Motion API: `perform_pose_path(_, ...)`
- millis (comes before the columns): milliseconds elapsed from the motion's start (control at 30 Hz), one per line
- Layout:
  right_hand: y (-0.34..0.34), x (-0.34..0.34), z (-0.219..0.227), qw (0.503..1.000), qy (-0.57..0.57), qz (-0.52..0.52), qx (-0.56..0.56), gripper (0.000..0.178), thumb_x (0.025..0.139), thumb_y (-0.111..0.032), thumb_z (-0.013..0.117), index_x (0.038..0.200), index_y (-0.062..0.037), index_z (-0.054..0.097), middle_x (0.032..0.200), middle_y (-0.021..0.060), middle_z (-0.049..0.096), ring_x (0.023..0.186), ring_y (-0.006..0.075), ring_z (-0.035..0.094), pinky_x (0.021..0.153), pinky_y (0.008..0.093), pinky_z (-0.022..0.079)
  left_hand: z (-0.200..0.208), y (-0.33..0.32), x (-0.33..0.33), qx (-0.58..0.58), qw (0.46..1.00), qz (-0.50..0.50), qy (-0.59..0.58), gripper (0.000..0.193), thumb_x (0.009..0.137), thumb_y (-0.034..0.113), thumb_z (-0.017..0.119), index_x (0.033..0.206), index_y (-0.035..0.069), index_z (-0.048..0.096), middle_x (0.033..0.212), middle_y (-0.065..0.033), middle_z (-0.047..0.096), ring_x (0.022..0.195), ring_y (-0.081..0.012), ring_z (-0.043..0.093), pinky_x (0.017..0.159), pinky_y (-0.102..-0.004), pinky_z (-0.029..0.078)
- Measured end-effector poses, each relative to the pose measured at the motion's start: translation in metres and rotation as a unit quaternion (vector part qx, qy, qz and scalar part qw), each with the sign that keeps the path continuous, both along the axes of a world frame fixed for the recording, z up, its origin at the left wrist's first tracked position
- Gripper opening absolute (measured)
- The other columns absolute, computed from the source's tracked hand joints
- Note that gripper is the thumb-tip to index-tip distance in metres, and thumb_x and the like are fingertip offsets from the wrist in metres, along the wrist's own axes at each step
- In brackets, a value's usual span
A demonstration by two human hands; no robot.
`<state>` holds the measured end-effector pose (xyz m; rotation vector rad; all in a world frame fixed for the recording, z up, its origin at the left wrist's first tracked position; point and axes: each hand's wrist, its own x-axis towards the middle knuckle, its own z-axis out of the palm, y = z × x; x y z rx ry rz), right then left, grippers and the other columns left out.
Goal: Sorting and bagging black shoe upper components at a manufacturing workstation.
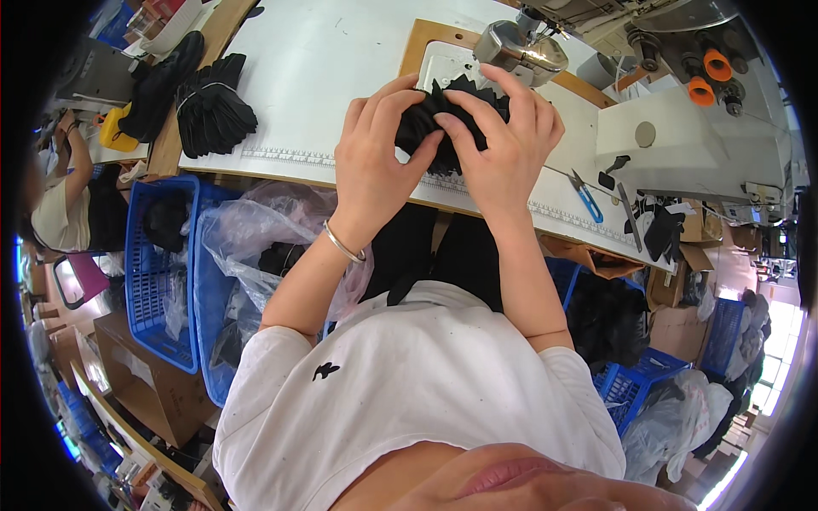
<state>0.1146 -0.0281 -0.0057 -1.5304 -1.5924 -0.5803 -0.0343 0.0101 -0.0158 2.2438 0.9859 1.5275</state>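
Gathered black fabric pieces (413, 128) with jagged, pointed edges are held between my two hands, over the near edge of the white table in front of a sewing machine (521, 51). My left hand (375, 145) is closed on the left side of the fabric, its thumb pressed against it. On the other side my right hand (509, 140) pinches the fabric with thumb and finger, while its other fingers curve over the back. Part of the fabric is hidden behind my fingers.
A tied bundle of black fabric pieces (215, 111) lies left on the table (298, 77). Blue-handled thread snips (586, 198) lie right. Blue baskets (162, 298) and a plastic bag (247, 234) stand below the left edge. Another person (68, 196) sits far left.
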Motion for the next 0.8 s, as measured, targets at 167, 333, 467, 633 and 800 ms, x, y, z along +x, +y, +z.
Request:
perform_pose_path(167, 0.002, 0.002, -0.003, 1.0, -0.004, -0.023, 0.003, 0.016, 0.078, -0.025, 0.079, 0.094, -0.0237, 0.077, 0.124, -0.0052, 0.06, 0.113, 0.0221, 0.051, 0.102, 0.0437, 0.03, -0.001, 0.001, 0.0, 0.011, 1.0, 0.002, 0.011, 0.045, 0.073, 0.007, 0.081, 0.113, 0.007, 0.061, 0.125, -0.0053, 0.065, 0.098, -0.0289, 0.06, 0.08, -0.0371, 0.054)
perform_pose_path(333, 0.004, -0.001, -0.004, 0.999, -0.006, -0.032, 0.007, 0.016, 0.08, -0.021, 0.077, 0.095, -0.0245, 0.077, 0.123, -0.0052, 0.061, 0.113, 0.0221, 0.051, 0.102, 0.0437, 0.03, -0.003, 0.0, -0.001, 0.012, 1.0, 0.002, 0.011, 0.048, 0.072, 0.007, 0.081, 0.115, 0.007, 0.061, 0.124, -0.0057, 0.066, 0.099, -0.0294, 0.06, 0.082, -0.0374, 0.053)
perform_pose_path(467, 0.0, -0.002, 0.004, 1.0, -0.014, 0.009, -0.011, 0.016, 0.079, -0.02, 0.078, 0.095, -0.0243, 0.076, 0.122, -0.005, 0.061, 0.113, 0.0219, 0.051, 0.103, 0.0441, 0.03, -0.007, 0.001, -0.003, 0.004, 1.0, 0.001, -0.01, 0.052, 0.072, 0.007, 0.081, 0.119, 0.007, 0.06, 0.123, -0.0062, 0.066, 0.098, -0.03, 0.06, 0.082, -0.0374, 0.053)
perform_pose_path(633, 0.003, 0.004, -0.001, 1.0, -0.016, 0.006, -0.009, 0.016, 0.08, -0.021, 0.078, 0.095, -0.0247, 0.076, 0.121, -0.0047, 0.061, 0.112, 0.0217, 0.051, 0.103, 0.0444, 0.029, -0.007, 0.001, 0.001, 0.005, 1.0, 0.002, -0.005, 0.051, 0.071, 0.006, 0.081, 0.118, 0.007, 0.06, 0.122, -0.0065, 0.066, 0.098, -0.0302, 0.06, 0.082, -0.0375, 0.053)
perform_pose_path(800, 0.006, -0.003, -0.004, 1.0, -0.018, -0.025, 0.001, 0.016, 0.08, -0.024, 0.078, 0.095, -0.0256, 0.076, 0.12, -0.0056, 0.061, 0.112, 0.0206, 0.051, 0.104, 0.0451, 0.029, -0.009, 0.0, -0.001, 0.005, 1.0, 0.005, -0.009, 0.049, 0.072, 0.006, 0.081, 0.116, 0.007, 0.06, 0.122, -0.0063, 0.066, 0.099, -0.0301, 0.06, 0.082, -0.0374, 0.053)
